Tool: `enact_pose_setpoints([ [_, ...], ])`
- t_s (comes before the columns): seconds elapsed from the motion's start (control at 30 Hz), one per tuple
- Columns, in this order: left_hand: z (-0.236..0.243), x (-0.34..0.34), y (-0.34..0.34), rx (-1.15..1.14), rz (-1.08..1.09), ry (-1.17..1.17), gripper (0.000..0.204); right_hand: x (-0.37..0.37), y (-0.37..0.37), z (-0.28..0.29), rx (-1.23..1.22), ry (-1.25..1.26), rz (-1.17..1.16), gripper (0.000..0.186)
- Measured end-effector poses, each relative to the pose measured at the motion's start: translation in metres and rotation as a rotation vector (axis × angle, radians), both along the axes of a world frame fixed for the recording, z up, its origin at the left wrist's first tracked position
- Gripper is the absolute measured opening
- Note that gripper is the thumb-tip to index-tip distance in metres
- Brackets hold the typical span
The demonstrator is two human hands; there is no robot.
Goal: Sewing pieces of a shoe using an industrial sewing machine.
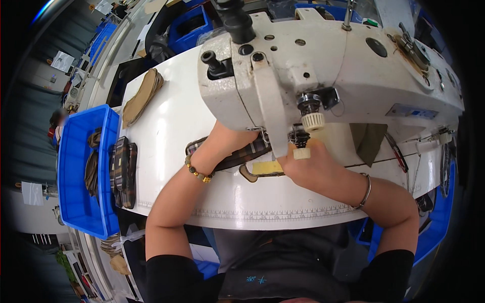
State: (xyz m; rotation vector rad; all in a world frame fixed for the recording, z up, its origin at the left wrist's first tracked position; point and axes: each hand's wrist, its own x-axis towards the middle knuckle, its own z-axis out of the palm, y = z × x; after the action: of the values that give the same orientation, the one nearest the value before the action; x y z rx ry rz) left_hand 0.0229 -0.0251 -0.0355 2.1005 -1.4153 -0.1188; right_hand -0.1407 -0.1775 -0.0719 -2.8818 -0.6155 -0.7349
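Observation:
A white sewing machine [283, 65] stands over the worktable, its head and thread tension knobs hiding part of both hands. My left hand [233, 139] lies over a dark plaid fabric piece [247, 155] by the needle area; its fingers are out of sight behind the machine head. My right hand [312, 164] is curled at the end of a small tan-edged fabric piece [248, 173], which carries a yellow patch [267, 167]. Its fingertips are hidden, but the hand looks closed on that piece. The two fabric pieces lie side by side, close together.
A stack of tan fabric pieces [144, 98] lies at the table's far left. Plaid pieces [124, 171] are piled at the left edge beside a blue bin [81, 171]. Right of the machine's needle lie olive cloth [368, 143] and a red-handled tool [397, 154].

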Motion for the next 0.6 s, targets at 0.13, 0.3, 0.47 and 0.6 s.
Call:
enact_pose_setpoints([
  [0.13,-0.030,0.019,-0.001,-0.066,-0.054,-0.109,0.026,0.003,-0.003,-0.004,-0.028,0.000,0.018,0.005],
  [0.3,0.009,0.001,-0.002,-0.094,-0.068,-0.124,0.030,0.001,-0.004,-0.010,-0.030,-0.026,-0.012,0.005],
  [0.47,0.002,0.007,0.000,-0.168,-0.087,-0.107,0.031,0.004,-0.002,-0.014,-0.009,-0.075,0.005,0.011],
  [0.6,-0.008,0.009,-0.004,-0.041,0.096,-0.103,0.027,0.007,-0.007,-0.020,-0.041,0.007,0.068,0.017],
])
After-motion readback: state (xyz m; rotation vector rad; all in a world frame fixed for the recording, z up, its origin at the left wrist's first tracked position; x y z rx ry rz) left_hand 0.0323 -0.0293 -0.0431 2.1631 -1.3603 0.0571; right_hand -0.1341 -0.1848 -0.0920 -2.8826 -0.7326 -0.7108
